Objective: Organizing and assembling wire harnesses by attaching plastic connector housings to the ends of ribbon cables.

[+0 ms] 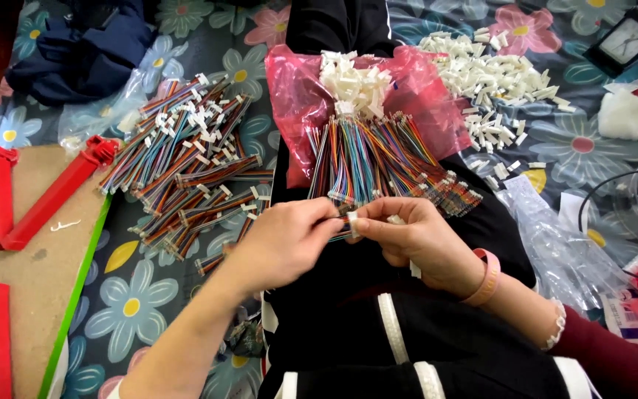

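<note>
Both of your hands are meeting over your lap, fingertips pinched together on one short multicoloured wire lead [342,230] and the small white connector [353,219] at its end. Your left hand [283,244] is curling its fingers closed around the wire side, while your right hand [415,240] is closing thumb and forefinger on the white connector, with its other fingers folded under; whether they are holding spare pieces, you cannot tell. Just beyond your fingertips a bundle of coloured wires [378,159] is lying on a pink plastic bag [297,96] across your dark-clothed legs, with a cluster of white connectors [354,81] at its far end. To your left a pile of finished wire leads [186,162] is resting on the flowered cloth [127,303], and to your right loose white housings [496,81] are spreading out near a small clock [628,41].
</note>
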